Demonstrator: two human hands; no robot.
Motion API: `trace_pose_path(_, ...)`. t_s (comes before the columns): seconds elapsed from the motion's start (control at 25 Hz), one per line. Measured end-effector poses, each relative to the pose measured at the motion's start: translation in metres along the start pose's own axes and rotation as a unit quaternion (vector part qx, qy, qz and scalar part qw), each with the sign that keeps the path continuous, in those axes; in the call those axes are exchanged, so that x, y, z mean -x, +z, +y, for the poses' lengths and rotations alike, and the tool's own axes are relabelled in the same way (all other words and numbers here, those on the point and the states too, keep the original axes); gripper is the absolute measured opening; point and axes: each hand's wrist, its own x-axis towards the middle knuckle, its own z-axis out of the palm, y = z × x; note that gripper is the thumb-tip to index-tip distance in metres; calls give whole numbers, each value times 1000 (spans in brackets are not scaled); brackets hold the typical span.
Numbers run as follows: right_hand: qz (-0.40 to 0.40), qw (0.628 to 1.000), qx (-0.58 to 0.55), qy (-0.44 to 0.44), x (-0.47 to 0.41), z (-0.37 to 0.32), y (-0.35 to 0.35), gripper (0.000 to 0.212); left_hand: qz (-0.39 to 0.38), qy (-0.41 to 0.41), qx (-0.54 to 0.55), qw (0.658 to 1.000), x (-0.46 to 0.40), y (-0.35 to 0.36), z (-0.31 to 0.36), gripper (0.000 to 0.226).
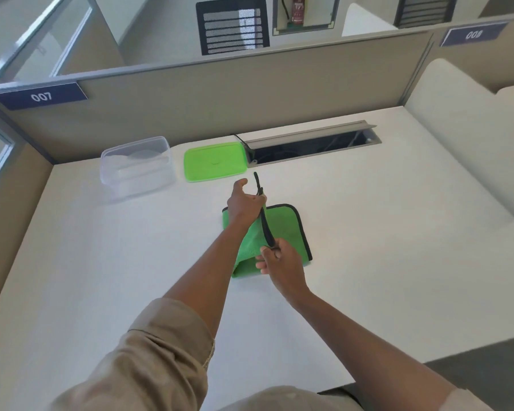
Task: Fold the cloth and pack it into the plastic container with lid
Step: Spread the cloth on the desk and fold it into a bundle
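A green cloth (285,229) with a black hem lies partly folded in the middle of the white desk. One edge of it is lifted off the desk, seen as a black strip. My left hand (245,203) grips the far end of that raised edge. My right hand (281,262) pinches its near end. The clear plastic container (137,169) stands open at the back left of the desk. Its green lid (214,161) lies flat just to the right of it, apart from the container.
A cable slot (312,146) with a raised metal flap opens in the desk behind the lid. Grey partition walls (220,93) close off the back and left. The desk's front edge (428,361) drops off at the lower right. A black chair (233,25) stands beyond the partition.
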Motion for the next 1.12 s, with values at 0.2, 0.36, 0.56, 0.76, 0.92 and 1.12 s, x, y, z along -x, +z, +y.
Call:
trace_pose_path(0.2, 7, 999, -12, 44, -8, 18, -35, 26, -18, 1, -43, 999, 5, 40, 1, 63)
trace_pose_path(0.36, 0, 998, 4, 69, -15, 32, -56, 22, -23, -19, -60, 998, 7, 60, -4, 60)
trace_pose_path(0.56, -20, 994, 29, 104, -25, 44, -73, 18, -62, -88, -22, 994, 4, 76, -4, 64)
trace_pose_path(0.76, -5, 989, 50, 139, -31, 56, -83, 12, -116, -146, 1, 982, 8, 79, -11, 53)
trace_pose_path(0.92, 16, 989, 100, 109, -31, 55, -81, 10, -151, -138, 24, 979, 15, 70, -7, 43)
trace_pose_path(1.12, 31, 982, 184, 28, -30, 41, -68, 15, -94, -95, -32, 991, 33, 43, -16, 29)
